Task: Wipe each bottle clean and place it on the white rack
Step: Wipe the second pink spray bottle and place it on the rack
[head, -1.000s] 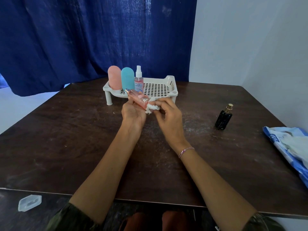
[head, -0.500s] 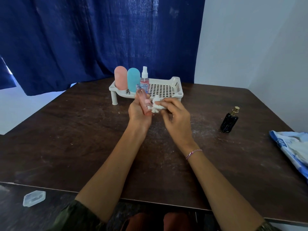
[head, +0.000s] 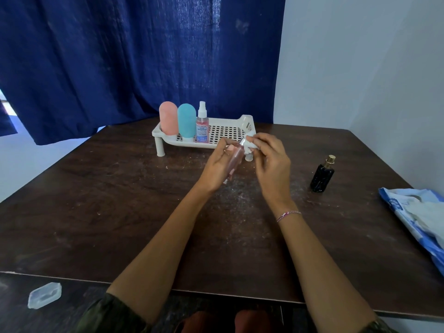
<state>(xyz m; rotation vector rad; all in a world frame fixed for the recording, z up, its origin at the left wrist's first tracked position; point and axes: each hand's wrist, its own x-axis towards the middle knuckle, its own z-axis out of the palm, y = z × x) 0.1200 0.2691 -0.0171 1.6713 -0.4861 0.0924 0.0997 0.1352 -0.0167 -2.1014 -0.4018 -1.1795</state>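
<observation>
My left hand (head: 216,168) grips a slim pink bottle (head: 234,161), tilted with its top end toward the upper right, just in front of the white rack (head: 230,122). My right hand (head: 270,162) pinches a white tissue (head: 250,140) against the bottle's top end. On the rack's left end stand a pink bottle (head: 168,118), a teal bottle (head: 186,121) and a clear pink spray bottle (head: 202,123). A small black bottle with a gold cap (head: 323,175) stands alone on the dark wooden table (head: 96,200) to the right.
A blue and white wipes pack (head: 418,217) lies at the table's right edge. A clear plastic lid (head: 44,295) rests on the floor at lower left. A dark blue curtain (head: 132,56) hangs behind the table, and a pale wall stands to the right.
The pink bottle has swung in my left hand from pointing up-left to pointing up-right. The tissue in my right hand has moved from its lower part to its top end.
</observation>
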